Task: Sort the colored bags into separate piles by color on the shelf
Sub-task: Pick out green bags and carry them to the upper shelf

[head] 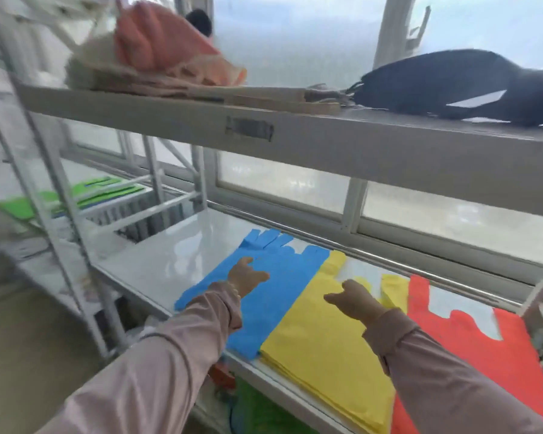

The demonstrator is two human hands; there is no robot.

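At lower centre, pressing open-fingered left hand (pixel 247 276) onto blue plastic bag stack (pixel 279 299); hovering empty, loose right hand (pixel 355 298) over yellow plastic bag stack (pixel 322 343) directly beneath.

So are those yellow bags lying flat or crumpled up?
Flat. The yellow bags lie spread in a neat stack on the shelf, handles at the far end; the layered edges show at the front.

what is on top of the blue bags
Only the left hand and its sleeve lie over the blue bags; contact is unclear. The pile beneath them is hidden.
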